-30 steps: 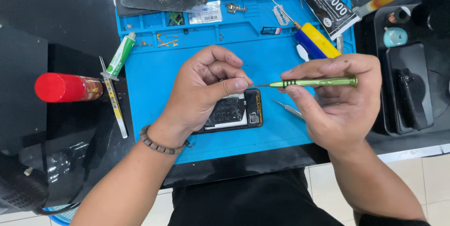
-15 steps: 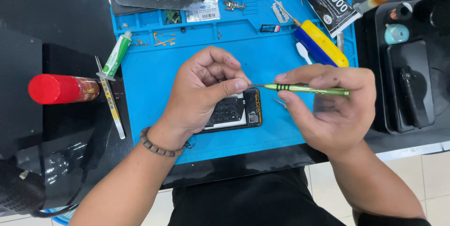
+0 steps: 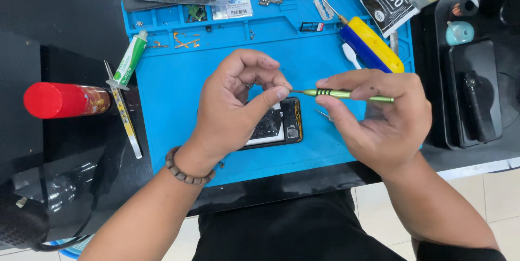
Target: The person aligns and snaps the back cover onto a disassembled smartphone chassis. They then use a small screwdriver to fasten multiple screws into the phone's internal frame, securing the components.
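The blue repair mat fills mid-frame on the dark surface, with the opened phone at its centre, half under the left hand. The right hand grips a green screwdriver lying level — tip pointing left, meeting the left hand's pinched thumb and forefinger just above the phone.

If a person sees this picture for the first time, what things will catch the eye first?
First, the two hands at the centre: the right hand holds a thin green screwdriver level, its tip meeting the fingertips of the left hand. Below them an opened phone lies on the bright blue mat. At the far left, a red-capped can lies on the black bench.
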